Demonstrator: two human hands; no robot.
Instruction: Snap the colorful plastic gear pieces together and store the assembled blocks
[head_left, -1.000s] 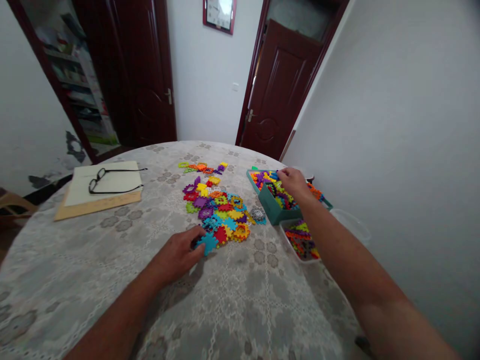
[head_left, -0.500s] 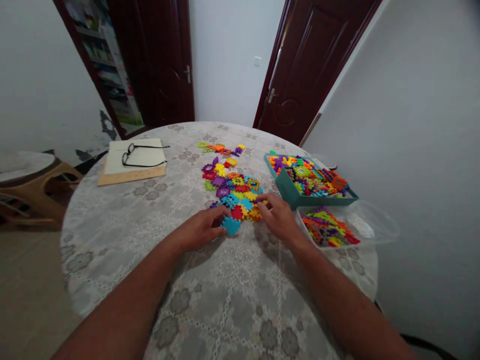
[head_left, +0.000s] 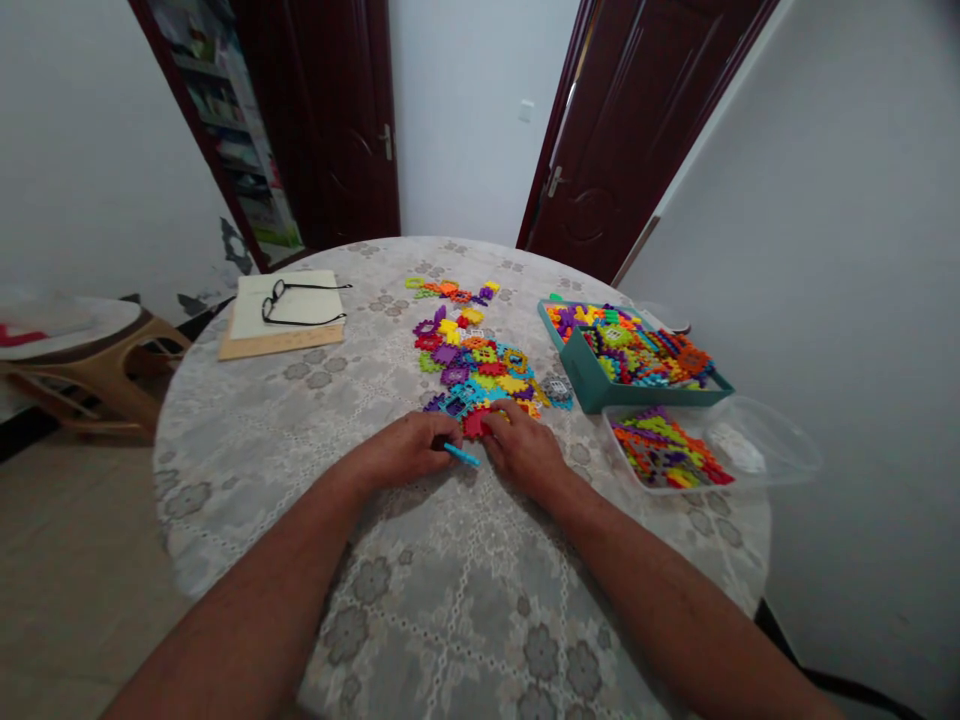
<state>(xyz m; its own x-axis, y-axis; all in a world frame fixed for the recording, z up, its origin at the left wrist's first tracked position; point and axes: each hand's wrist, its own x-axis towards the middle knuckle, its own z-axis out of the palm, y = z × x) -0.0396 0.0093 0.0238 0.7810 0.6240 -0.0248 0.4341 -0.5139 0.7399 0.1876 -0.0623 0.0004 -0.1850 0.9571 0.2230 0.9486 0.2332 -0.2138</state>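
My left hand [head_left: 412,449] pinches a blue toothed plastic building tile [head_left: 461,455], which it holds tilted so that its thin edge faces me. Just to the right, my right hand [head_left: 525,450] has its fingers closed on a red toothed tile [head_left: 474,423] at the near edge of a pile of interlocking tiles [head_left: 455,376]. Purple, yellow, green, orange and blue pieces overlap in that pile, some solid and some with open frames. The right fingers cover part of its near right side.
A teal box [head_left: 600,385] full of coloured pieces stands at the right, with a clear plastic container [head_left: 637,480] of more pieces before it. Black glasses [head_left: 300,322] lie on papers [head_left: 247,310] at the left. More pieces [head_left: 450,290] lie farther back on the round table [head_left: 420,620].
My right hand has moved left and nearer, from the pile's right side to the red tile. The blue tile in my left hand has turned from its flat face to its edge.
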